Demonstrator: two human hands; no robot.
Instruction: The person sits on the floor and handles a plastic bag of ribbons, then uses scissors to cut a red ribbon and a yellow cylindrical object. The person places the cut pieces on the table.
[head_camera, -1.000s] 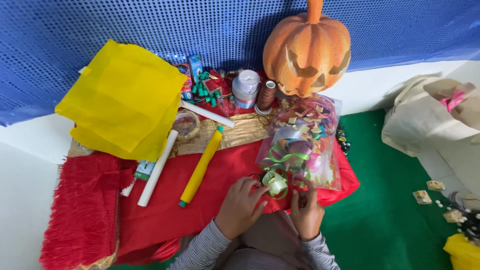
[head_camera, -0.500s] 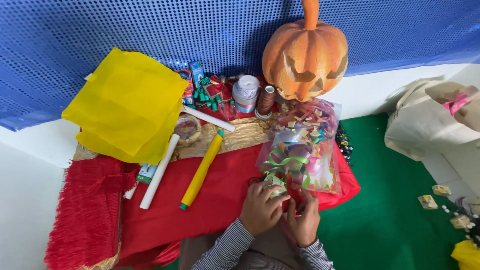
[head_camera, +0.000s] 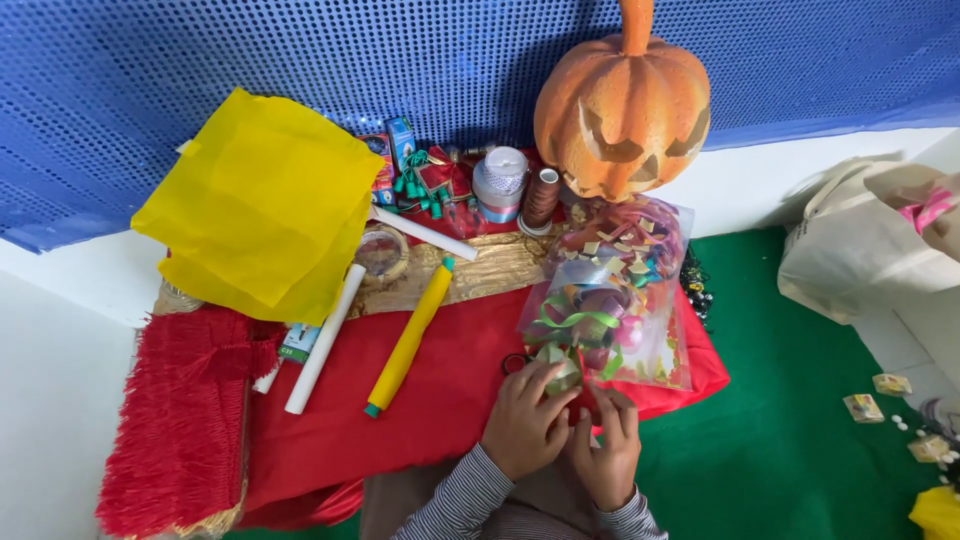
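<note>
Perforated blue backdrop, red fringed cloth (head_camera: 330, 420) below. Both hands, left hand (head_camera: 525, 425) and right hand (head_camera: 607, 452), pinch a curly ribbon bow (head_camera: 560, 365) at the crinkly clear bag's (head_camera: 625, 295) mouth, beneath a rough orange pumpkin (head_camera: 622, 105).

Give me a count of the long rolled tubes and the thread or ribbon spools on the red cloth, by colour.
White tubes: 2, one beside the yellow paper, one further back
Yellow tubes: 1
White ribbon spools: 1
Brown thread spools: 1
Total: 5
</note>
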